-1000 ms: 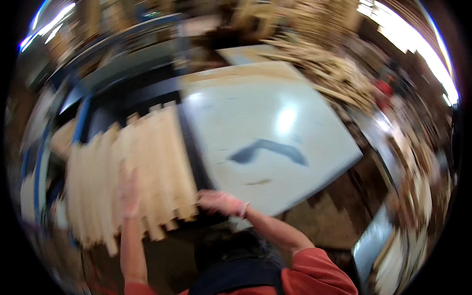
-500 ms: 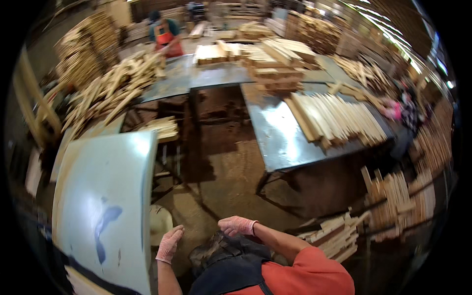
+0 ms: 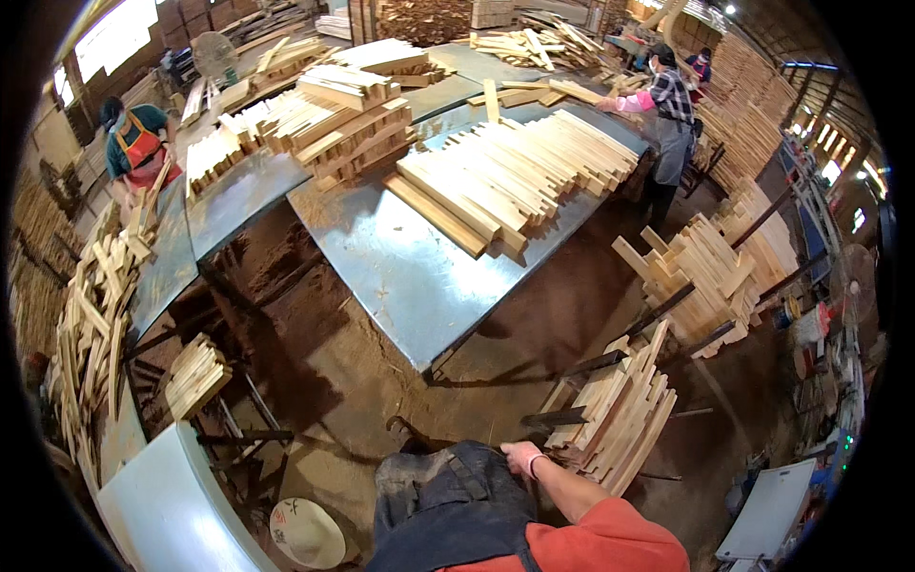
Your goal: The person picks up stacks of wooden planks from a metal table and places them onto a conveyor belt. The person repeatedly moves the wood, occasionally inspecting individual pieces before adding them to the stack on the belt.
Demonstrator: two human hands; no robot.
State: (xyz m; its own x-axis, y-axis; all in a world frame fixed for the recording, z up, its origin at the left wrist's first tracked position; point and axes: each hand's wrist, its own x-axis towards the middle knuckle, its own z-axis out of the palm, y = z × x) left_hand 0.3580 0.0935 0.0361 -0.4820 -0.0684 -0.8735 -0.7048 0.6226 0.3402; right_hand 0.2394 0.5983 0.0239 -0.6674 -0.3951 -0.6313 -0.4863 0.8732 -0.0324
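Right hand beside the dark apron, near a stack of wooden strips
In the head view, the gloved hand looks curled; whether it pinches anything, I cannot tell. The stack sits just to the hand's right, dark bars jutting from its left side. Ahead, a metal counter carries a row of pale boards, and a co-worker stands at its far right.

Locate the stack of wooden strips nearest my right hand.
In the head view, the stack of wooden strips is right of centre in the lower half, pictured up and right of your right hand, beside two dark bars.
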